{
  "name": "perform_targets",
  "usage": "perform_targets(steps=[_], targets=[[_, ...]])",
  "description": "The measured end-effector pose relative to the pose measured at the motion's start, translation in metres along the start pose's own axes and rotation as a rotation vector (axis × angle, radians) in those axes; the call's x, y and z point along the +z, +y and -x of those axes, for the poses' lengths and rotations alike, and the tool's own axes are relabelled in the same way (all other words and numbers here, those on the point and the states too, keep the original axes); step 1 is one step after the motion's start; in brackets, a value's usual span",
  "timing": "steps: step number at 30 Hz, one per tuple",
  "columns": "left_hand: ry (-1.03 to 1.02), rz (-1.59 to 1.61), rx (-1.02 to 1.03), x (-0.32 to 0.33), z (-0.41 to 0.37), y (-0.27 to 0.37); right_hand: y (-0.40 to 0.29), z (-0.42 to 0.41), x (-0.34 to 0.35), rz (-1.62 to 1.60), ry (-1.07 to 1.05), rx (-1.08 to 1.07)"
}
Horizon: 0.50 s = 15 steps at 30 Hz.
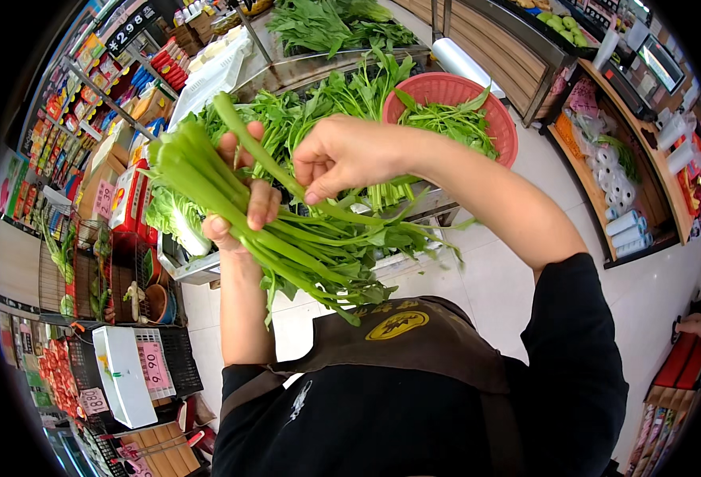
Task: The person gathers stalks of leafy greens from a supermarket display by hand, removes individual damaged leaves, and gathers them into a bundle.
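A thick bunch of long green leafy stalks, celery by the look of it (pixel 204 170), lies across my left hand (pixel 261 206), whose fingers and thumb wrap its middle. The cut ends point up and left; the leafy tops hang down to the right in front of my apron. My right hand (pixel 350 155) pinches one single stalk (pixel 261 155) between thumb and fingers, lifted a little apart from the bunch. That stalk's pale end passes above the fingers of my left hand. Beneath both hands stands a display of leafy greens (pixel 279 119), partly hidden by the bunch.
A red plastic basket (pixel 508 134) with loose greens stands behind my right forearm. Napa cabbage (pixel 177 220) sits at the display's left corner. A roll of clear film (pixel 467 62) lies beyond. Packed shelves (pixel 58 137) line the left; a wooden counter (pixel 636 155) stands right.
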<state>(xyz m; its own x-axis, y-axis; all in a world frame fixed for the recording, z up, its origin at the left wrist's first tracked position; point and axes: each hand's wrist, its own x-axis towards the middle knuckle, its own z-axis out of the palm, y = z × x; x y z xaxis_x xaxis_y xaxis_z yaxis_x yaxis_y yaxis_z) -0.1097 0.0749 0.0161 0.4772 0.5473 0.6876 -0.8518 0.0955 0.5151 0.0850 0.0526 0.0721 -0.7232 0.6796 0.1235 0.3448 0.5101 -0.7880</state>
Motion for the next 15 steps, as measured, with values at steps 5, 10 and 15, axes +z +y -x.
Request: perform_targets(steps=[5,10,15], targets=[[-0.007,0.022,0.028,-0.005,-0.007,0.003,-0.009,-0.015,-0.016,0.022,-0.239,-0.038],[0.023,-0.005,0.081,-0.015,-0.013,0.0,-0.002,-0.033,-0.017,-0.14,-0.311,0.001],[0.096,-0.05,0.126,-0.013,-0.017,-0.005,0.005,-0.045,-0.02,-0.245,-0.35,0.067]])
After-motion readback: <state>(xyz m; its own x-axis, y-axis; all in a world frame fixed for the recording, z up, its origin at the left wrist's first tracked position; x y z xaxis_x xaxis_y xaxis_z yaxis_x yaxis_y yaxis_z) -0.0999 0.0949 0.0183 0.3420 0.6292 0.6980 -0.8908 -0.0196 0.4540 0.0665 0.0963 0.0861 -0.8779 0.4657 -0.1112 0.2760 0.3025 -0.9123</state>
